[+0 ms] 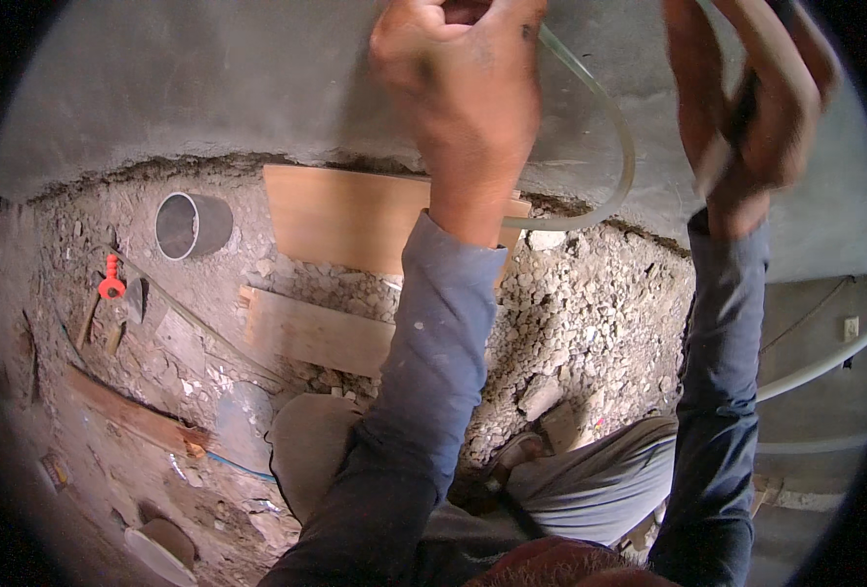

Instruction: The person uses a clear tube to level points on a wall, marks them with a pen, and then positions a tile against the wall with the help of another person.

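My left hand [472, 93] is raised at the grey wall [228, 88], its fingers curled at the top edge of the picture. From beside that hand a clear flexible hose [627, 147] loops down and back to the left, passing behind my wrist. The hose's upper part meets my closed fingers; its end is hidden. Farther right, my right hand [756, 108] is also lifted before the wall. Motion smears its fingers, and a dark patch between them cannot be made out.
Wooden boards [340, 210] lie along the wall's foot on rubble [590, 313]. To the left are a short grey pipe piece [194, 225], a red-handled tool [111, 284] and a long plank [135, 411]. A bucket-like container [164, 548] stands lower left. Pale pipes [815, 372] run at right.
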`<state>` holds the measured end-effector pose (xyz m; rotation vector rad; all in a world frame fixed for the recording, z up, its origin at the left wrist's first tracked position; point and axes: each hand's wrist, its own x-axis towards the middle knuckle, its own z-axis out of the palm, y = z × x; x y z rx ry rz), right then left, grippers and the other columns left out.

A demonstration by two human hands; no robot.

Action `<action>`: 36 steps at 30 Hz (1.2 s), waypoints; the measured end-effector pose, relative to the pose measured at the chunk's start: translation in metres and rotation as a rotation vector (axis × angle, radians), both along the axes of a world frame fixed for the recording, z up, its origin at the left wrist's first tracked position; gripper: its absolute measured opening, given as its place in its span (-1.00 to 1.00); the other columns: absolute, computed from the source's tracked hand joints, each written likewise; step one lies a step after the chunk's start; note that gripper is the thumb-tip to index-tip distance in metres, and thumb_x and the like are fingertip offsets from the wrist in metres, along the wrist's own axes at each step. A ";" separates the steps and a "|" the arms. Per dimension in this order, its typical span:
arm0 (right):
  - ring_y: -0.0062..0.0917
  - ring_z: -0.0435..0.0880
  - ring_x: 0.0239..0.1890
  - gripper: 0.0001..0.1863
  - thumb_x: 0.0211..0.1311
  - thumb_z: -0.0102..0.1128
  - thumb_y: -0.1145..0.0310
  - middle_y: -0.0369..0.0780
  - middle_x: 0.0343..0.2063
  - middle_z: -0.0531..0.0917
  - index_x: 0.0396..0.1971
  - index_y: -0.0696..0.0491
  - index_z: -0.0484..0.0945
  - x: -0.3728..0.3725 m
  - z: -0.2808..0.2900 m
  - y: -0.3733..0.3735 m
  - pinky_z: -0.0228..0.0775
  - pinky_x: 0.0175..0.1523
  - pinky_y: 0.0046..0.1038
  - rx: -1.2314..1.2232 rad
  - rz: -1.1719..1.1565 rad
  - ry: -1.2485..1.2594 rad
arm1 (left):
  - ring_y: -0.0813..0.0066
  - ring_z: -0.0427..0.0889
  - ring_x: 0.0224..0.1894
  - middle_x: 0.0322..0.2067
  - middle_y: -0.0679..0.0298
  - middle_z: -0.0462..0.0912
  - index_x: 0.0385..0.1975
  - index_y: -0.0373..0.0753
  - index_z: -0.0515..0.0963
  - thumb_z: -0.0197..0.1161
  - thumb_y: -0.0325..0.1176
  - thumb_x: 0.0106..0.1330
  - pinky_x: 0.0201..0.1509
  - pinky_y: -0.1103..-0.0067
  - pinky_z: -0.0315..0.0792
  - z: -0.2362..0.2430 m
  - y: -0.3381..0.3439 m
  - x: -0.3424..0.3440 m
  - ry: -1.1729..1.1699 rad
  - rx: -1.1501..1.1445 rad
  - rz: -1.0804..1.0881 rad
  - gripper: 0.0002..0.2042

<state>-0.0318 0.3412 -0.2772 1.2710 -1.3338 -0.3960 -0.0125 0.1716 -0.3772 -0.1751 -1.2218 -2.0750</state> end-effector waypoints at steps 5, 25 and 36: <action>-0.28 0.78 -0.05 -0.56 0.43 0.23 0.20 0.03 -0.04 0.72 0.16 0.18 0.55 0.038 -0.029 0.018 0.73 0.01 -0.35 -0.079 -0.023 -0.434 | 0.72 0.50 -0.41 -0.45 0.38 0.61 -0.30 -0.36 0.60 0.40 -0.47 0.36 -0.32 0.71 0.39 0.000 -0.002 -0.002 -0.057 -0.051 0.007 -0.89; -0.41 0.69 -0.44 -0.68 0.13 0.39 0.65 -0.12 -0.43 0.68 -0.11 0.12 0.58 -0.061 -0.099 -0.061 0.51 -0.38 -0.45 -0.576 1.063 -0.608 | 0.70 0.53 -0.40 -0.44 0.35 0.62 -0.29 -0.36 0.59 0.40 -0.49 0.35 -0.32 0.70 0.43 -0.001 0.005 -0.007 0.037 -0.065 0.088 -0.89; -0.38 0.66 -0.44 -0.63 0.03 0.44 0.66 -0.15 -0.42 0.68 -0.12 0.12 0.63 0.010 -0.057 -0.036 0.47 -0.34 -0.43 -0.315 0.044 -0.531 | 0.68 0.55 -0.37 -0.42 0.34 0.64 -0.27 -0.36 0.59 0.39 -0.50 0.36 -0.26 0.69 0.46 -0.015 0.005 -0.021 0.114 -0.025 0.053 -0.89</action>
